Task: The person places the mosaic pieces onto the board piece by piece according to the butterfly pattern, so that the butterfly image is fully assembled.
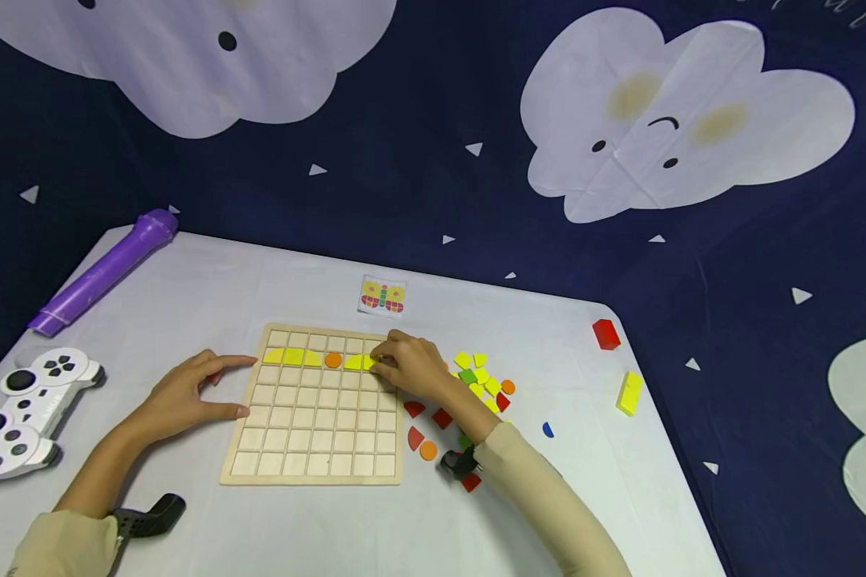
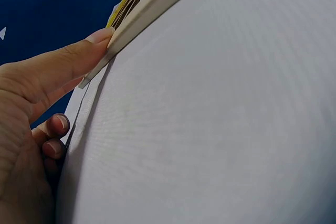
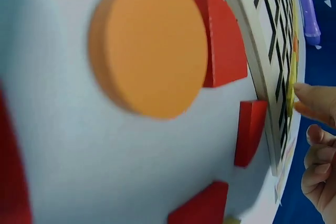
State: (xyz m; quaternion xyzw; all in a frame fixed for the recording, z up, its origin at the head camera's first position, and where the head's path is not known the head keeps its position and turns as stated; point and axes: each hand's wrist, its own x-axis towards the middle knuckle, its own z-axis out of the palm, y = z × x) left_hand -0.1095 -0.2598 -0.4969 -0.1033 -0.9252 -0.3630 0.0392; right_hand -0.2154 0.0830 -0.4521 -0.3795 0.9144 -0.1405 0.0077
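A wooden grid board [image 1: 310, 484] lies on the white table. Along its second row from the top sit several yellow pieces [image 1: 293, 357] and an orange disc [image 1: 333, 361]. My left hand [image 1: 180, 401] spans the board's left edge, thumb and index finger stretched out, the thumb tip resting at the rim in the left wrist view. My right hand [image 1: 414, 365] reaches over the right end of that row. Its thumb and index finger pinch at a yellow piece [image 1: 369, 363] in the row, and the fingers partly cover it.
Loose yellow squares [image 1: 481, 375], red quarter pieces [image 1: 414, 437] and orange discs [image 1: 428, 450] lie right of the board. Behind it is a butterfly picture card [image 1: 383, 296]. A white game controller [image 1: 39, 413] and a purple microphone [image 1: 108, 272] lie left; red [image 1: 606, 334] and yellow [image 1: 629, 393] blocks, far right.
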